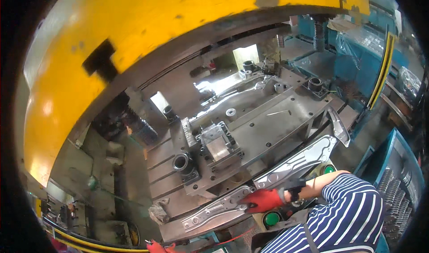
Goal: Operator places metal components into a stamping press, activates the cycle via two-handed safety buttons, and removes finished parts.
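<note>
My right hand [266, 200], in a red glove, comes in from the right below a striped sleeve. Its fingers close on the right end of a long stamped metal part [210, 215] lying along the near edge of the press bed. A second, broader stamped part [297, 161] extends from beside that hand toward the right. At the bottom edge, my left hand [160, 247], also red-gloved, is partly cut off. Its fingers look drawn together, with a small pale-and-dark tip showing at them that I cannot identify.
A yellow press frame [147, 20] arches overhead. The steel die [263, 127] carries guide bushings [182, 162] and a block [219, 143]. Green buttons [271, 219] sit by my right hand. A blue bin [397, 177] of metal pieces stands right; a yellow-black post [382, 72] rises behind.
</note>
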Demonstrator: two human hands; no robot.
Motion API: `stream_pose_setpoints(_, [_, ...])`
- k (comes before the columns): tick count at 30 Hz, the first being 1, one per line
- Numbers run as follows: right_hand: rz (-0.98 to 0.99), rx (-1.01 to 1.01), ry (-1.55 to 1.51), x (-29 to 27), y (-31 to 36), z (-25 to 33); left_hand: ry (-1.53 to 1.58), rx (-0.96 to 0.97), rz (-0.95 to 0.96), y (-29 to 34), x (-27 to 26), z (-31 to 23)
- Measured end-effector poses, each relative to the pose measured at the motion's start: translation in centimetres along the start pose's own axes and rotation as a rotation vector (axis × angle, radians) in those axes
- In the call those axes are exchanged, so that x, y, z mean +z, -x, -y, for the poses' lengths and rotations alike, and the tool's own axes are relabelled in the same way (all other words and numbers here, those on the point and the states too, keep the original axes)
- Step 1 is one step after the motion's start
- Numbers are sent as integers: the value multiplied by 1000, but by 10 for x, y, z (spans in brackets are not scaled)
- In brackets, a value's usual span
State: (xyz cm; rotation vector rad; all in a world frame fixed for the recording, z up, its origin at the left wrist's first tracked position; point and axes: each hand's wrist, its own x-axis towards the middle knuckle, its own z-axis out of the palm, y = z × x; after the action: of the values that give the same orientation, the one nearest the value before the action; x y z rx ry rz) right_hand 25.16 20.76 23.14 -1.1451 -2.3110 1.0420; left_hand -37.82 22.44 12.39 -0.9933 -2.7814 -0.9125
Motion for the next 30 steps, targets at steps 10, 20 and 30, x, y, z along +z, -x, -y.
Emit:
stream_pose_setpoints(10, [-110,-719,-175,-42,42,78,1510,235,824,322,-219,-334])
stream_pose_setpoints(20, [-59,-907,-720,-180,145,17,1682,498,915,464,-245,-500])
stream_pose_setpoints(30, [-748,-317,-1110,-337,211,-93,1180,631,1033,542,-152,-560])
